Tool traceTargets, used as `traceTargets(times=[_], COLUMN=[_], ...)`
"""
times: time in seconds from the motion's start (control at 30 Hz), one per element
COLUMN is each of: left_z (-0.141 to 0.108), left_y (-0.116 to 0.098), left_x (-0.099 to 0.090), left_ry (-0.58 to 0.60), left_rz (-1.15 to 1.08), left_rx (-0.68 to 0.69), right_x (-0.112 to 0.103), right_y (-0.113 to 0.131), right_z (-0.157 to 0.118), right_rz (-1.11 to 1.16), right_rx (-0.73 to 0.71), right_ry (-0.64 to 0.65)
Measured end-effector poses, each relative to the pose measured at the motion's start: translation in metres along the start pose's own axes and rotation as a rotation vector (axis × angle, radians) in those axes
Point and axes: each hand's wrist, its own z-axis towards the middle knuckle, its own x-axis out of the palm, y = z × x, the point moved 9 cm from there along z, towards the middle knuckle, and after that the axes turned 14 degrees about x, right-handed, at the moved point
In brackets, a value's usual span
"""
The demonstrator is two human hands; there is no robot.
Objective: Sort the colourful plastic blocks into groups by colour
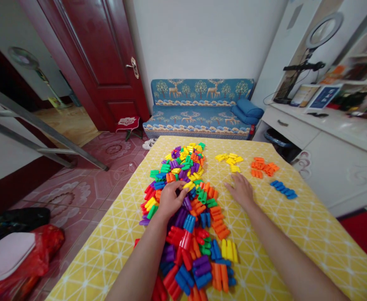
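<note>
My left hand (171, 200) is over the big mixed pile of plastic toy blocks (180, 217), each shaped like short tubes joined side by side, in red, orange, yellow, green, blue and purple. Thumb and forefinger pinch a yellow block (188, 186). Flat on the cloth to the right, my right hand (241, 192) has its fingers spread and holds nothing. Just beyond its fingertips lies a small group of yellow blocks (230, 159). Farther right are an orange group (265, 167) and a row of blue blocks (283, 189).
A yellow patterned cloth (114, 251) covers the table. Behind it stands a blue sofa (198, 115). On the right is a white desk (327, 138) with a ring light (324, 31). A metal ladder (54, 129) and bags (45, 246) are at the left.
</note>
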Motion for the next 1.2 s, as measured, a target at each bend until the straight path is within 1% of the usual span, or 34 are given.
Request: traceTargets(times=[0.1, 0.2, 0.3, 0.4, 0.43, 0.5, 0.57, 0.6, 0.63, 0.7, 0.73, 0.77, 0.8, 0.87, 0.93, 1.0, 1.07, 1.13, 1.2], left_z=[-0.001, -0.001, -0.001, 0.000, 0.000, 0.000, 0.000, 0.000, 0.000, 0.000, 0.000, 0.000, 0.001, 0.002, 0.003, 0.003, 0.002, 0.001, 0.001], left_y=[0.001, 0.002, 0.003, 0.001, 0.000, -0.002, -0.004, -0.004, -0.004, -0.004, -0.005, -0.006, -0.007, -0.010, -0.010, -0.009, -0.007, -0.005, -0.005], left_x=[0.001, 0.001, 0.002, 0.002, 0.001, 0.000, 0.000, 0.000, 0.000, 0.000, 0.000, 0.001, 0.002, 0.004, 0.004, 0.003, 0.002, 0.003, 0.003], left_ry=[0.000, -0.002, 0.003, 0.008, 0.005, 0.001, 0.002, 0.002, 0.000, -0.001, 0.004, 0.014, 0.028, 0.059, 0.060, 0.043, 0.030, 0.036, 0.039], left_rz=[0.012, 0.016, 0.018, 0.009, 0.004, -0.006, -0.014, -0.016, -0.017, -0.024, -0.031, -0.039, -0.049, -0.068, -0.076, -0.073, -0.067, -0.062, -0.055], left_rx=[-0.001, 0.002, 0.011, 0.028, 0.032, 0.039, 0.045, 0.046, 0.047, 0.050, 0.056, 0.064, 0.074, 0.090, 0.089, 0.081, 0.074, 0.072, 0.073], right_x=[0.016, 0.026, 0.025, 0.014, 0.008, -0.006, -0.020, -0.026, -0.029, -0.030, -0.031, -0.032, -0.034, -0.033, -0.025, -0.014, -0.004, 0.000, 0.000], right_y=[-0.010, -0.015, -0.016, -0.007, 0.000, 0.021, 0.051, 0.068, 0.085, 0.121, 0.137, 0.150, 0.160, 0.167, 0.160, 0.138, 0.098, 0.044, 0.000], right_z=[0.020, 0.037, 0.043, 0.036, 0.030, 0.016, -0.003, -0.013, -0.024, -0.046, -0.056, -0.064, -0.070, -0.074, -0.067, -0.050, -0.024, 0.004, 0.029], right_rz=[-0.125, -0.181, -0.174, -0.083, -0.010, 0.213, 0.482, 0.600, 0.693, 0.794, 0.817, 0.830, 0.839, 0.849, 0.874, 0.943, 1.016, 1.025, 1.000], right_rx=[0.078, 0.104, 0.106, 0.085, 0.064, 0.000, -0.070, -0.096, -0.110, -0.133, -0.158, -0.188, -0.216, -0.233, -0.175, -0.052, 0.157, 0.393, 0.508], right_ry=[0.099, 0.178, 0.162, 0.076, 0.051, 0.020, 0.057, 0.109, 0.187, 0.378, 0.453, 0.503, 0.526, 0.524, 0.516, 0.499, 0.393, 0.210, 0.093])
